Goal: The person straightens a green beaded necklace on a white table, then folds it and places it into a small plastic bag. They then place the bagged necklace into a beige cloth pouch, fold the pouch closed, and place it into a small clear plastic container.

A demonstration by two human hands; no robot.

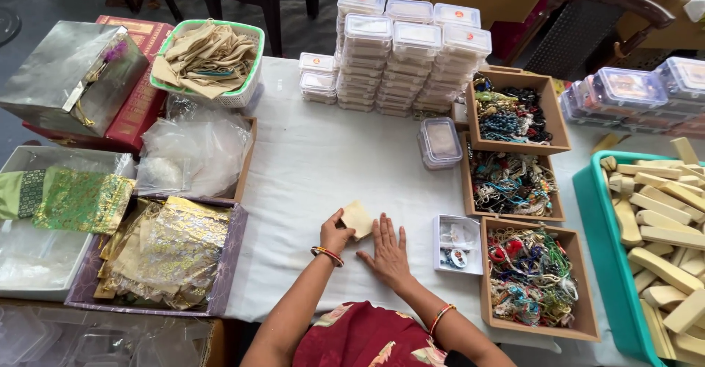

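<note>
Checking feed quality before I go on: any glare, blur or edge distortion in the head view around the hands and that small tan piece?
Head view: soft, even light with faint shadows; the left hand, right hand and small tan cloth piece look sharp. Mild glare on the silver foil box and clear plastic bags. Wide-angle bending at the edges; the teal plastic tray leans.

On the white tablecloth [308, 161] the left hand [335, 233] pinches the edge of a small beige cloth pouch [358, 218]; the right hand [387, 248] lies flat, fingers spread, just beside it. To the right sit three wooden boxes of beaded jewellery [512, 183] and a teal tray of pale wooden blocks [661, 242]; stacked clear plastic containers [404, 51] stand behind.
</note>
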